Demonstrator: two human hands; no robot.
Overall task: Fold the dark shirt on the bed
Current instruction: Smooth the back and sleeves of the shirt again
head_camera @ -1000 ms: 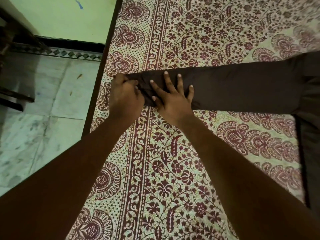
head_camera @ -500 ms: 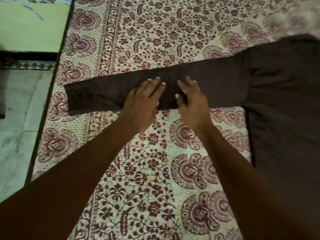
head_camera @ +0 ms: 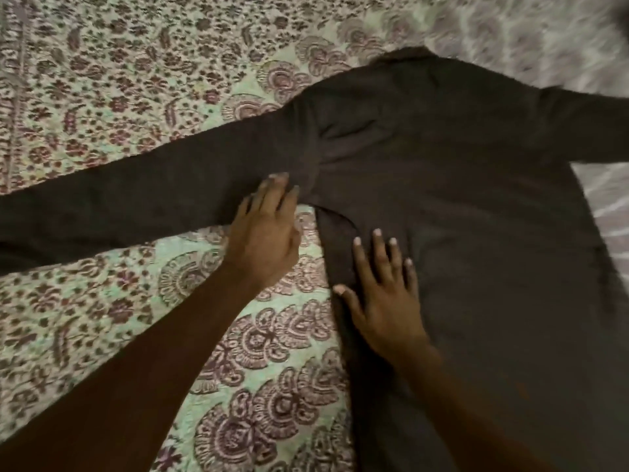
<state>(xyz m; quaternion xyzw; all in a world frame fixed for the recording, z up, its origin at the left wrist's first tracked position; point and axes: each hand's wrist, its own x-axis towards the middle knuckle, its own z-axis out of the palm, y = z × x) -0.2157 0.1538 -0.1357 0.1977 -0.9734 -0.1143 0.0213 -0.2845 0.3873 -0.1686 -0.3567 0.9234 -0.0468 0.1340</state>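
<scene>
Only partly visible, the dark shirt (head_camera: pixel 459 199) runs past three frame edges.

A maroon-flowered pale bedsheet (head_camera: pixel 136 80) lies spread flat.

The dark shirt (head_camera: pixel 459 206) is laid flat on the bed (head_camera: pixel 136 80). One long sleeve (head_camera: pixel 136 202) is stretched straight out across the bed, and creases are gathered at its armpit.
</scene>
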